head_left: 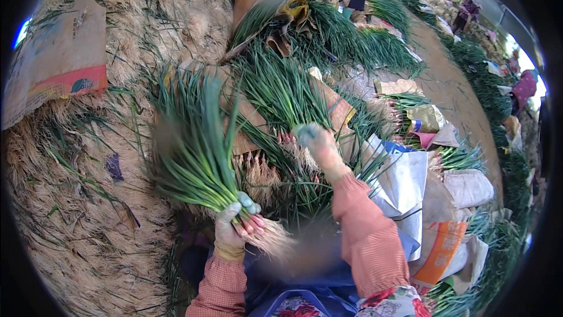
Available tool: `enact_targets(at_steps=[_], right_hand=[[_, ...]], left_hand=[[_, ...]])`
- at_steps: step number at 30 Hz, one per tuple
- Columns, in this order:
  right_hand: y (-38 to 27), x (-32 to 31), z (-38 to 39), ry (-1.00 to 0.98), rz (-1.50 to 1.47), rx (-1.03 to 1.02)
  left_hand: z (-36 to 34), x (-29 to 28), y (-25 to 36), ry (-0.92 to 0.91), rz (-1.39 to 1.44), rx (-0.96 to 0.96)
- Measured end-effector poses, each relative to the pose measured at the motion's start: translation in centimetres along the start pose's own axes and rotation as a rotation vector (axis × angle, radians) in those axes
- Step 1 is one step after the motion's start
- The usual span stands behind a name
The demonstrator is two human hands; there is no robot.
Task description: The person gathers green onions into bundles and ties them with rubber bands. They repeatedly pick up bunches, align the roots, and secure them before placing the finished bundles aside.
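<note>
A gloved left hand (234, 226) wraps its fingers tightly around a bunch of green onions (196, 153), near the roots. The right hand (316, 144) reaches into the onion pile (281, 91) ahead; it is blurred, so its fingers cannot be made out. Gripping close to the bulbs likely keeps stalks aligned.

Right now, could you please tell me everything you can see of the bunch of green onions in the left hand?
The bunch of green onions has long green leaves that fan up and to the left, reddish-pink bulbs and pale stringy roots at the lower right. It lies tilted, held off the ground. The gloved left hand grips it just above the bulbs. The leaf tips are blurred. Straw-like trimmings cover the ground beneath it.
</note>
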State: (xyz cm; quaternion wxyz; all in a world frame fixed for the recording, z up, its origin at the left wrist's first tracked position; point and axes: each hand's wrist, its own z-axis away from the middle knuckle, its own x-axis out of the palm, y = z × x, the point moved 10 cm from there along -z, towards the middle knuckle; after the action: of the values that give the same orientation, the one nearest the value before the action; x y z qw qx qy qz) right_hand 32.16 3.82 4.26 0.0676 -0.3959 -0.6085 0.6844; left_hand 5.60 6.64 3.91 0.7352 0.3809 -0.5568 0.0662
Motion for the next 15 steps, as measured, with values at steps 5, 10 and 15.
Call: enact_targets(at_steps=[5, 10, 15], right_hand=[[11.1, 2.6, -1.7, -0.077, 0.528, 0.327], [-2.0, 2.2, 4.4, 0.215, 0.143, -0.220], [2.5, 7.9, 8.0, -0.395, 0.477, 0.023]], left_hand=[[-1.8, -1.5, -0.8, 0.060, -0.066, -0.017], [-1.1, -4.3, -0.5, 0.114, -0.058, -0.036], [-1.3, -3.1, -2.3, 0.307, -0.053, -0.130]])
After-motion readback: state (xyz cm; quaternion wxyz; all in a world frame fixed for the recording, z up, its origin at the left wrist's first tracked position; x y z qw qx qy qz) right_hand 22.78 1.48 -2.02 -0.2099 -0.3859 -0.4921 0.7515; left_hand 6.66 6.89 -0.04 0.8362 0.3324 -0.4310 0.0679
